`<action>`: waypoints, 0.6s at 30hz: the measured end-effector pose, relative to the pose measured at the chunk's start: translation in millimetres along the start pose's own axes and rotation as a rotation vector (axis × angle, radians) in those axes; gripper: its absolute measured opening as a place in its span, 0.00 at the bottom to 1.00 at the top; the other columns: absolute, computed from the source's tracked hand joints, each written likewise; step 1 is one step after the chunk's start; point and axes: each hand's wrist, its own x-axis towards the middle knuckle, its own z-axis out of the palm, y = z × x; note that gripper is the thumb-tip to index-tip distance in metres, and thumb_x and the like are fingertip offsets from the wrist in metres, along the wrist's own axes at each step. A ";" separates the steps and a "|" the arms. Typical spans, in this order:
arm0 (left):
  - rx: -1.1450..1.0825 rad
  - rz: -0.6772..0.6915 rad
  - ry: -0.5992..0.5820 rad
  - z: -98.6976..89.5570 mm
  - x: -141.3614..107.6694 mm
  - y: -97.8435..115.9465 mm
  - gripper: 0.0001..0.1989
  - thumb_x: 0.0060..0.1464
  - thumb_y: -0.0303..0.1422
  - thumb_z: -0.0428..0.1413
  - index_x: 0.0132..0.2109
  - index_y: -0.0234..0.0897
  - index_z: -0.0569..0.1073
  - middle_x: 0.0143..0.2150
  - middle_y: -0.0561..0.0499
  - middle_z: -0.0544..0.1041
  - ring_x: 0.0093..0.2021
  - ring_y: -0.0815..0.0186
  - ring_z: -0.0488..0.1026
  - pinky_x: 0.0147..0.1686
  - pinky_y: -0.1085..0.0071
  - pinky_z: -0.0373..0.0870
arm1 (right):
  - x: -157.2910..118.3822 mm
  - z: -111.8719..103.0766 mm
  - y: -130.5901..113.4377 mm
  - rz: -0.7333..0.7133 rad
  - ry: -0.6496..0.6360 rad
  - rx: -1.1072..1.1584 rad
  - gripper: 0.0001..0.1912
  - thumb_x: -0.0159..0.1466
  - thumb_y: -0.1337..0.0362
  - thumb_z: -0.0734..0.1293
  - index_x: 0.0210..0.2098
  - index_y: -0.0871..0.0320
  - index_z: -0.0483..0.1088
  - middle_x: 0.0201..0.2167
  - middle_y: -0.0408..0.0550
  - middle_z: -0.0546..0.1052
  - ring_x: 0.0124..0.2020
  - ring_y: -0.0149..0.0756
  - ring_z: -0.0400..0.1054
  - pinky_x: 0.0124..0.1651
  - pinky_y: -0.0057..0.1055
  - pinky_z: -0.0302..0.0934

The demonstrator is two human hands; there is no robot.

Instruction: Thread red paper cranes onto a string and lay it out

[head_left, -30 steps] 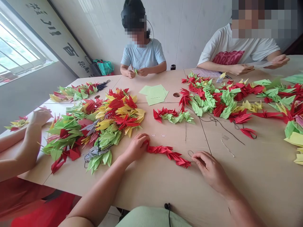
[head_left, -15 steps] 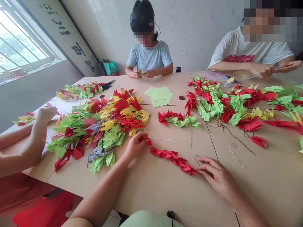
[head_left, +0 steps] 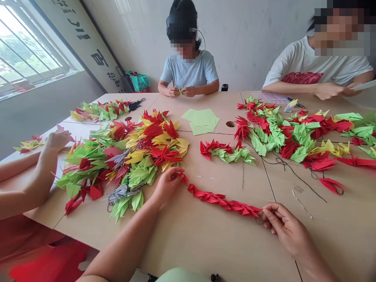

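Note:
A string of red folded paper cranes (head_left: 223, 201) stretches between my hands, low over the table. At its left end, my left hand (head_left: 168, 185) pinches a small red folded paper crane (head_left: 184, 178); a narrow gap separates it from the rest of the row. My right hand (head_left: 284, 226) is closed on the right end of the string, with a bit of dark cord loop just under the fingertips. Whether thread runs through the gap is too fine to see. Left of my left hand lies a big heap of green, red and yellow crane strings (head_left: 141, 172).
A short red-and-green string (head_left: 227, 150) and green paper squares (head_left: 202, 121) lie ahead. More strings (head_left: 273, 129), black cord (head_left: 289, 172) and a white stick-like piece (head_left: 302, 204) are on the right. Two people sit opposite; another person's arms (head_left: 38, 180) rest at left.
My right hand has moved right and closed on the string's end, drawing the red row longer and straighter. My left hand keeps its pinch. The person at right has shifted their hands.

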 end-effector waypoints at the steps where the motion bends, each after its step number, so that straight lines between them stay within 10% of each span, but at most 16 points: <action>1: 0.035 0.017 0.013 0.0 0.1 -0.7 0.10 0.50 0.35 0.56 0.40 0.35 0.72 0.30 0.52 0.73 0.29 0.69 0.69 0.30 0.74 0.65 | 1.8 -2.7 2.1 0.023 0.007 0.038 0.19 0.60 0.44 0.61 0.31 0.55 0.66 0.23 0.45 0.71 0.22 0.35 0.68 0.21 0.28 0.64; 18: 0.325 0.127 -0.027 -2.5 4.1 -10.1 0.07 0.53 0.33 0.52 0.39 0.37 0.71 0.30 0.53 0.73 0.28 0.69 0.68 0.30 0.74 0.65 | 1.8 -28.0 -4.8 0.158 0.343 0.505 0.21 0.44 0.50 0.77 0.32 0.55 0.74 0.24 0.45 0.74 0.25 0.29 0.65 0.23 0.21 0.60</action>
